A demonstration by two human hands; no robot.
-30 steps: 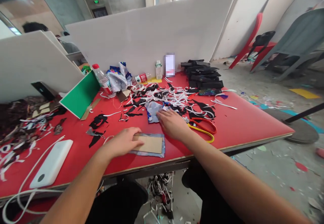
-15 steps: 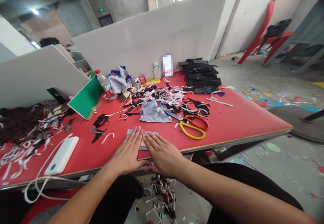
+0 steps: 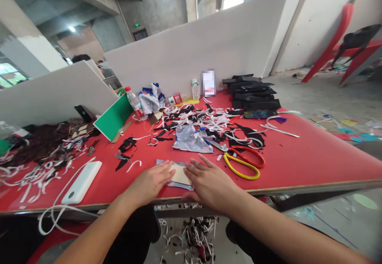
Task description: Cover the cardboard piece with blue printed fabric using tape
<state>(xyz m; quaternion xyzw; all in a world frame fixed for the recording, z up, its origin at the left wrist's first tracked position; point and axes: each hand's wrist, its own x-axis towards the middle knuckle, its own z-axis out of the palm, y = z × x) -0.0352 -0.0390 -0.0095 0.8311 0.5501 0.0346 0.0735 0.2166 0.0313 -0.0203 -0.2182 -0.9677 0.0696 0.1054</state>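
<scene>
A tan cardboard piece (image 3: 180, 173) lies on a patterned blue-grey sheet (image 3: 162, 162) at the front edge of the red table (image 3: 313, 156). My left hand (image 3: 151, 181) rests flat on its left side, fingers stretched out. My right hand (image 3: 209, 180) lies flat on its right side, fingers spread, thumb at the table edge. Neither hand grips anything. Just beyond lies a crumpled patterned sheet (image 3: 191, 138). Scissors (image 3: 240, 162) with red and yellow handles lie right of my right hand.
Black and white paper strips (image 3: 209, 119) litter the table's middle. A white power bank (image 3: 82, 181) with a cable sits front left. A green board (image 3: 115, 117), a water bottle (image 3: 134, 101), a carton (image 3: 195, 89) and stacked black sheets (image 3: 253, 93) stand at the back. White partitions (image 3: 193, 45) enclose the table.
My right hand came back from the crumpled sheet to the cardboard piece beside my left hand. Both hands then shifted slightly apart, uncovering the middle of the cardboard. The camera has tilted.
</scene>
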